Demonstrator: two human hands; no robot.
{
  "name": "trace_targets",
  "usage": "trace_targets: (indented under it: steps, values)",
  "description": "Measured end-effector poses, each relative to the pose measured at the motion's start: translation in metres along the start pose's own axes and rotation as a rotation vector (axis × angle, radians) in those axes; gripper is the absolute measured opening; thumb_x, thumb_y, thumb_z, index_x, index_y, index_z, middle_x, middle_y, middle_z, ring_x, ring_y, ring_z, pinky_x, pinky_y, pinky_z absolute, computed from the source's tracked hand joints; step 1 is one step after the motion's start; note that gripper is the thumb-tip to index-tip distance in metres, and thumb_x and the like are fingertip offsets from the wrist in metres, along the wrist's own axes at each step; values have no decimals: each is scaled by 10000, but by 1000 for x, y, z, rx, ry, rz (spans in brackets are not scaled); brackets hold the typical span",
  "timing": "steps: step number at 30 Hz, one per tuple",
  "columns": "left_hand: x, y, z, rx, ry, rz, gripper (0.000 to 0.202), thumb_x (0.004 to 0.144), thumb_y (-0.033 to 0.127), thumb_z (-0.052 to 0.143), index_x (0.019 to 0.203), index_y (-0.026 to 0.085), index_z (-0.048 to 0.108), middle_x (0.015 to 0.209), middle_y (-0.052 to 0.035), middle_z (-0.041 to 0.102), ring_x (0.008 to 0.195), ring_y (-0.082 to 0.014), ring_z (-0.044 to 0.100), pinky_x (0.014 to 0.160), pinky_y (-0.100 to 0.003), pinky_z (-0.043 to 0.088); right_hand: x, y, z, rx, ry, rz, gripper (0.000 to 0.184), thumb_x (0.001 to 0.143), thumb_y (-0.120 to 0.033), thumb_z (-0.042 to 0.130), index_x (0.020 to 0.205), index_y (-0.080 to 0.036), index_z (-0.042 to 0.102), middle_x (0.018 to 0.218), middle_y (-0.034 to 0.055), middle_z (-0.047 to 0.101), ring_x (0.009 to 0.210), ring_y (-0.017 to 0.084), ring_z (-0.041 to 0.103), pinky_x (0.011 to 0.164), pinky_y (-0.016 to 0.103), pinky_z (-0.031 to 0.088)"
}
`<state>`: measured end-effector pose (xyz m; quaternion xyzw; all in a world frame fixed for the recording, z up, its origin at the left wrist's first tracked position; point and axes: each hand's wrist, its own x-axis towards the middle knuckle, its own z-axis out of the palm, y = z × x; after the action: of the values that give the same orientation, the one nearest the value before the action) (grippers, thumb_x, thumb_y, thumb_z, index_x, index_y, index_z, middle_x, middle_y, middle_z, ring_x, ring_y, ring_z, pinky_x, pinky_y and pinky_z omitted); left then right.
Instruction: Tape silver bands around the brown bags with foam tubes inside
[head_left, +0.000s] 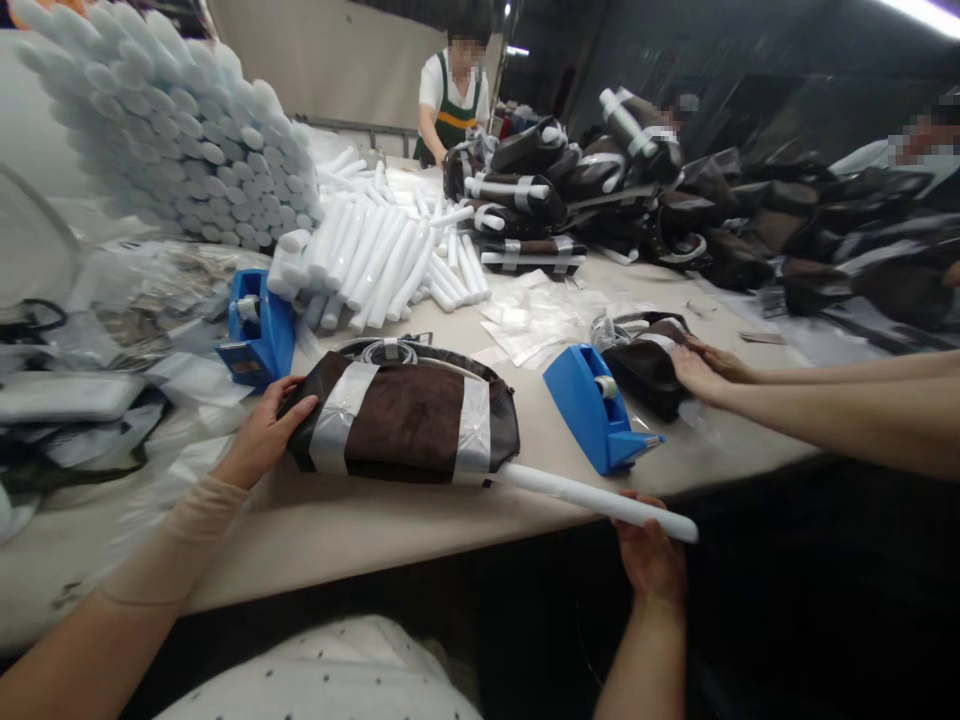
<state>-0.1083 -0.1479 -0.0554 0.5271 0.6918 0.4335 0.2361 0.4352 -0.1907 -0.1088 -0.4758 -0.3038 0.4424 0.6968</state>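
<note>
The worktop (337, 550) runs across the view, with a stacked heap of white foam tubes (180, 150) at 11 o'clock and a mound of dark bags (720, 210) at 2 o'clock. One co-worker (451, 105) stands across the worktop at 12 o'clock. Another co-worker's hands (697, 365) reach in from 3 o'clock onto a smaller bag (645, 365) at 2 o'clock. Straight ahead, near the worktop's edge, lies a brown bag (405, 420) bound with two silver tape bands (337, 415). The left hand (262, 435) is spread and pressed on the bag's left end, a beige sleeve (172, 540) on its forearm. The right hand (649, 560) curls from below around the free end of a white foam tube (600, 505), which runs out of the bag's right end toward 4 o'clock. One blue tape dispenser (259, 330) stands at 11 o'clock, and a second dispenser (596, 410) stands just beside the smaller bag. Clear plastic sleeves (525, 325) lie at 1 o'clock.
</note>
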Motion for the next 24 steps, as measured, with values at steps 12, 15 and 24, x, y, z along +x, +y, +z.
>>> trace_targets:
  steps: [12,15,24]
  values:
    - [-1,-3,4,-100,4,-3,673,808,644,542,1296,182,496,1333,-131,553,1256,-300,505,1105,-480,353,-39,-15,75,-87,-84,170,628,649,-564,793,1143,-201,656,1151,122,674,1024,281,646,850,425,536]
    - [-3,-3,6,-186,15,-57,748,811,656,536,1368,165,442,1430,-155,482,1340,-302,435,1140,-469,315,-26,-23,65,-113,168,-95,560,725,-574,723,1114,-180,640,1204,112,651,1179,288,584,1084,536,366]
    - [-6,1,8,-359,-32,-82,744,873,705,414,1374,161,495,1468,-109,474,1390,-289,389,1193,-406,241,-35,27,154,-430,-175,-217,657,918,-592,465,1372,-117,470,1465,166,446,1377,285,402,1161,506,283]
